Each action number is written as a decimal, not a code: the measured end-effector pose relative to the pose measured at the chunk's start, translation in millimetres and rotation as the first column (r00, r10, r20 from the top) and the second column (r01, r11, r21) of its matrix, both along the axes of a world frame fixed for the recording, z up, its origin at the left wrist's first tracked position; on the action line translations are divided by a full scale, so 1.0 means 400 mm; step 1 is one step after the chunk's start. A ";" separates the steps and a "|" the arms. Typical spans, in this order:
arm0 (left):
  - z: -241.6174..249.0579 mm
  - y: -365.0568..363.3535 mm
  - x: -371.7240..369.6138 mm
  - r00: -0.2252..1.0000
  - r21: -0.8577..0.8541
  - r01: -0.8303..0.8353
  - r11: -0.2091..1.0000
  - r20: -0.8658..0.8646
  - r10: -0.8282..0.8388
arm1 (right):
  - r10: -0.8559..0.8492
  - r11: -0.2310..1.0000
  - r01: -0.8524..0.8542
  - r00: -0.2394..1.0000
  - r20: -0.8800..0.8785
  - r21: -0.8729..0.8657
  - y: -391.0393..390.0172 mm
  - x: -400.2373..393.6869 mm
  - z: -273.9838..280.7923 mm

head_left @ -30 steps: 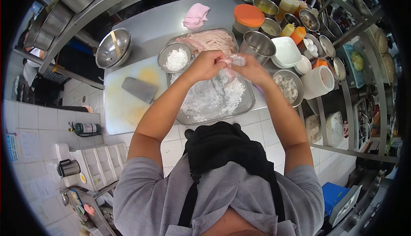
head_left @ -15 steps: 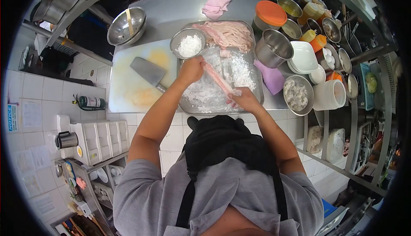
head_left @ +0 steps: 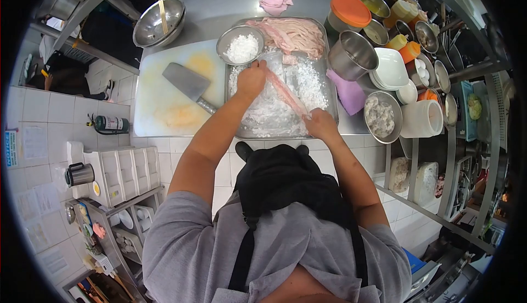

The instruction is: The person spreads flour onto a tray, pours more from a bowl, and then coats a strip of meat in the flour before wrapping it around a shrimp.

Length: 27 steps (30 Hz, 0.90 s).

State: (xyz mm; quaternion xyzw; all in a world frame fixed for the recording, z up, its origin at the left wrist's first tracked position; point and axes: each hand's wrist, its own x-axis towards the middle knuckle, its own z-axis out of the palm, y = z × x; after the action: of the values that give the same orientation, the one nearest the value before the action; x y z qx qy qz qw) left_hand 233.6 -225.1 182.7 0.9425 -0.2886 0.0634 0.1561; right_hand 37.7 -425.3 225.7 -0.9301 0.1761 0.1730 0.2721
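A long pale-pink strip of raw meat [head_left: 286,94] runs slantwise between my hands over a metal tray [head_left: 274,137] dusted with white powder. My left hand [head_left: 252,79] pinches its far end, just below a metal bowl [head_left: 222,43] of white powder. At the near end, by the tray's right front corner, the fingers of my right hand [head_left: 323,125] are closed on the strip. More meat strips [head_left: 299,38] lie heaped at the back of the tray, with a small meat piece [head_left: 289,59] in front of them.
Left of the tray, a cleaver [head_left: 186,80] lies on a white cutting board [head_left: 151,110]. To the right stand a steel pot [head_left: 351,64], stacked white dishes [head_left: 387,67] and a bowl of pale food [head_left: 380,116]. A person's leg [head_left: 82,86] shows at far left.
The strip is drawn out straighter and longer, with my hands slightly farther apart. The camera view has shifted a little. Another person's leg and shoe have come into sight at left.
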 end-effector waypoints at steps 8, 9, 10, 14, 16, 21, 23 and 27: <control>0.018 0.005 -0.040 0.991 -0.070 -0.120 0.990 0.056 0.124 | 0.153 0.972 -0.160 0.987 -0.056 -0.171 -0.020 -0.037 0.092; 0.039 0.002 -0.071 0.990 -0.067 -0.125 0.990 0.056 0.129 | 0.188 0.960 -0.195 0.981 -0.055 -0.200 -0.025 -0.043 0.102; 0.056 -0.003 -0.111 0.995 -0.141 -0.049 0.989 0.077 0.061 | 0.195 0.960 -0.202 0.979 -0.056 -0.195 -0.026 -0.048 0.110; 0.092 -0.024 -0.272 0.966 -0.125 0.228 0.965 0.154 -0.209 | 0.350 0.915 -0.301 0.924 0.153 -0.270 -0.041 -0.072 0.099; 0.042 -0.007 -0.264 0.979 -0.009 0.178 0.984 -0.101 -0.178 | 0.459 0.878 -0.350 0.809 0.368 -0.325 -0.054 -0.091 0.070; 0.011 0.007 -0.209 0.987 0.179 0.121 0.976 -0.125 -0.099 | 0.657 0.754 -0.561 0.645 0.389 -0.343 -0.095 -0.111 0.040; -0.005 0.010 -0.193 0.995 0.200 0.090 0.976 -0.051 -0.082 | 0.689 0.725 -0.589 0.619 0.377 -0.358 -0.105 -0.117 0.046; -0.020 0.012 -0.141 0.999 0.205 0.041 0.978 -0.025 -0.037 | 0.705 0.709 -0.615 0.612 0.358 -0.345 -0.132 -0.134 0.052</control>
State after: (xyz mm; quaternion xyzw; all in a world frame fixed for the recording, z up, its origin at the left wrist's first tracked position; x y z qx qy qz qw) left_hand 177.3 -220.4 174.6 0.9483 -0.3105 0.0204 0.0619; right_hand -15.8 -478.2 246.5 -0.9625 -0.2355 0.0156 0.1339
